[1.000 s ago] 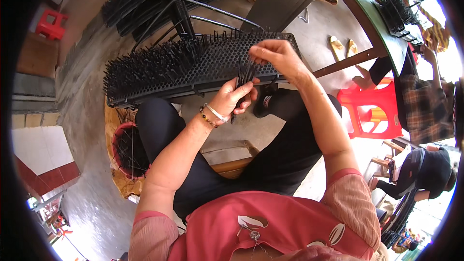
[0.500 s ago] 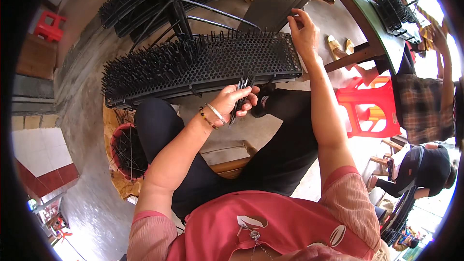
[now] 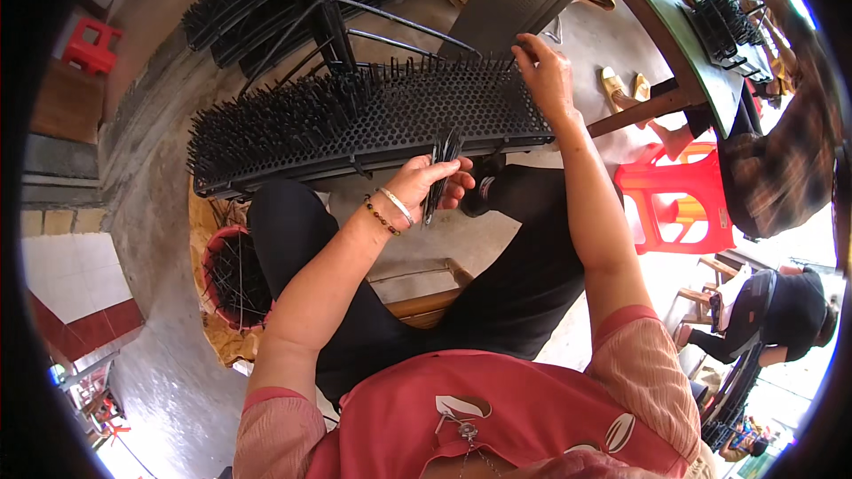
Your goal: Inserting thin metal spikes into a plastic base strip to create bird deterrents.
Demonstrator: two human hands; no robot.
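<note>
Left hand [image 3: 426,184]: fingers pinch a bundle of black pins [image 3: 440,168], long axis upright, just below perforated board [image 3: 417,115] | Right hand [image 3: 546,80]: fingers pressed to board's far right edge | Board lies across my lap, left hand nearer its open holes.

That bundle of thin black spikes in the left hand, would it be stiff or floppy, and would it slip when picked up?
The bundle of black spikes stands straight out of the left hand without drooping, so they are probably stiff. They look thin and smooth, so loose ones may slide out of a light grip. Being slender, the bundle is likely light.
</note>
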